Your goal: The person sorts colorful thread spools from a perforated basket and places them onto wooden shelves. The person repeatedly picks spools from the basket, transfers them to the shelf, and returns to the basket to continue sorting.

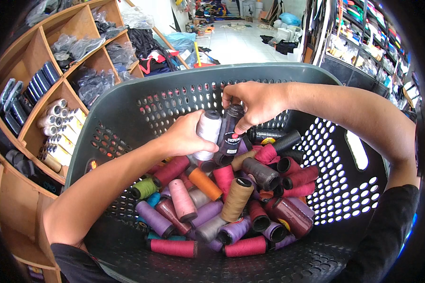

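Note:
Inside a dark perforated plastic basket (123,85) lies a heap of thread spools in many colours. My left hand (182,136) is closed round a white thread spool (208,132), held upright above the heap. Right beside it, my right hand (257,104) grips a black thread spool (229,134) in a clear wrapper with a label, near its top. The two spools stand side by side, close together. Below them lie a tan spool (237,199), an orange spool (205,184), a pink spool (182,200) and a green spool (145,188).
Wooden shelving (45,35) at the left holds white spools (56,115), dark wrapped spools (42,80) and plastic bags (95,87). Black shelving (368,52) full of goods stands at the right. Beyond the basket, a tiled floor (241,45) has dark cloth (284,46) lying on it.

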The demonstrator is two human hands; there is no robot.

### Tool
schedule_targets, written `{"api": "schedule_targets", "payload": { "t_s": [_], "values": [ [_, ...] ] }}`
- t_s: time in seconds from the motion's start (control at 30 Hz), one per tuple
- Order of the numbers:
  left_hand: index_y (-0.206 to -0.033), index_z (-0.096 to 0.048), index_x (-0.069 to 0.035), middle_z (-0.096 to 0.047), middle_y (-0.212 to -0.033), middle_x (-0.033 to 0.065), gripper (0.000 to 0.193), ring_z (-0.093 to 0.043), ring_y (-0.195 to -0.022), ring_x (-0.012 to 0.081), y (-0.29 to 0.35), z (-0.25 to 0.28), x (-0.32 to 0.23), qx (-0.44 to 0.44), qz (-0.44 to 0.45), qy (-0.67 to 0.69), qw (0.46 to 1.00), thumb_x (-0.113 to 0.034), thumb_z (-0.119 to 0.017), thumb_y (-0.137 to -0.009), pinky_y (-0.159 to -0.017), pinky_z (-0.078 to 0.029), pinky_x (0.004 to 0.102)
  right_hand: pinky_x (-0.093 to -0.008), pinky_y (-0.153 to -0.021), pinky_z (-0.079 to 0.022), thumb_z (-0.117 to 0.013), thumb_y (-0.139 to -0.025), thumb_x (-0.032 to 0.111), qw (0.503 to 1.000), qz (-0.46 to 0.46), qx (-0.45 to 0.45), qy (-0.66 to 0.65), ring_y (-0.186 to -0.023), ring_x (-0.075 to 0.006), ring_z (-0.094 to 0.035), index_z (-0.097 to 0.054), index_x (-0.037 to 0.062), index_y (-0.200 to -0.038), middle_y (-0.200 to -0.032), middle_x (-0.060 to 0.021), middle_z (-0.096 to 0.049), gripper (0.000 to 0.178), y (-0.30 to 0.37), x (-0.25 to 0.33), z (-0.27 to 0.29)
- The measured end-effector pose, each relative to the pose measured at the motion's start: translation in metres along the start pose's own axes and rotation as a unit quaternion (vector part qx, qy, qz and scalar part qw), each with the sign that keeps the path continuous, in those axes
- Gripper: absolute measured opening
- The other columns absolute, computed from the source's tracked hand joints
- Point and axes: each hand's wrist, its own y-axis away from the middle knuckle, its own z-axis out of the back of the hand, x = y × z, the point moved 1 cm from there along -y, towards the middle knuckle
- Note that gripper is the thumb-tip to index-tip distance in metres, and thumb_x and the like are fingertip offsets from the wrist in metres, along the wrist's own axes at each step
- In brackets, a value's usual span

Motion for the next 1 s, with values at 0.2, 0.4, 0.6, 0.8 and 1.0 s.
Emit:
{"api": "schedule_targets", "payload": {
  "t_s": [0.2,0.4,0.6,0.8,1.0],
  "values": [
    [-0.116,-0.057,0.003,-0.07,-0.105,0.018,0.064,-0.068,-0.099,0.0267,0.003,0.005,-0.017,-0.009,0.012,-0.06,0.998,-0.018,-0.084,-0.062,-0.091,-0.053,0.0368,-0.0381,-0.085,-0.05,-0.084,-0.075,0.032,0.994,-0.094,0.013,-0.052,-0.097,-0.0305,-0.063,-0.054,-0.0026,-0.119,-0.101,-0.0176,-0.065,0.063,-0.003,-0.002,-0.002],
    [-0.121,-0.049,0.003,-0.065,-0.102,0.0108,0.065,-0.063,-0.1,0.0202,-0.001,0.011,-0.007,-0.067,0.056,-0.033,0.996,-0.005,-0.078,-0.064,-0.09,-0.051,0.0356,-0.0366,-0.086,-0.049,-0.082,-0.077,0.019,0.998,-0.05,0.015,-0.027,-0.098,-0.028,-0.062,-0.05,-0.0019,-0.122,-0.106,-0.0181,-0.064,0.058,-0.001,-0.002,-0.001],
    [-0.114,-0.05,-0.003,-0.064,-0.098,0.009,0.058,-0.063,-0.097,0.0193,-0.003,0.017,-0.013,0.016,0.023,0.016,0.999,0.009,-0.067,-0.06,-0.084,-0.052,0.0344,-0.0359,-0.083,-0.049,-0.079,-0.077,0.011,1.0,-0.021,0.009,-0.021,-0.095,-0.0241,-0.062,-0.047,-0.001,-0.121,-0.103,-0.0165,-0.064,0.056,0.002,-0.003,-0.002],
    [-0.104,-0.051,-0.005,-0.067,-0.094,0.0099,0.056,-0.065,-0.092,0.0205,-0.002,0.015,-0.017,0.012,0.021,0.035,0.999,0.016,-0.059,-0.053,-0.079,-0.054,0.0344,-0.0351,-0.08,-0.05,-0.078,-0.077,0.011,0.999,-0.023,0.001,-0.03,-0.091,-0.023,-0.063,-0.048,-0.001,-0.119,-0.096,-0.014,-0.064,0.053,0.001,-0.006,-0.005],
    [-0.105,-0.055,-0.002,-0.063,-0.087,0.0097,0.055,-0.063,-0.083,0.0202,-0.001,0.011,-0.015,0.005,0.031,0.053,0.998,0.008,-0.064,-0.052,-0.067,-0.052,0.0364,-0.0367,-0.081,-0.05,-0.078,-0.079,0.016,0.999,-0.03,-0.007,-0.018,-0.093,-0.0256,-0.064,-0.048,-0.0009,-0.118,-0.096,-0.0159,-0.065,0.052,0.002,-0.003,-0.006]
  ]
}}
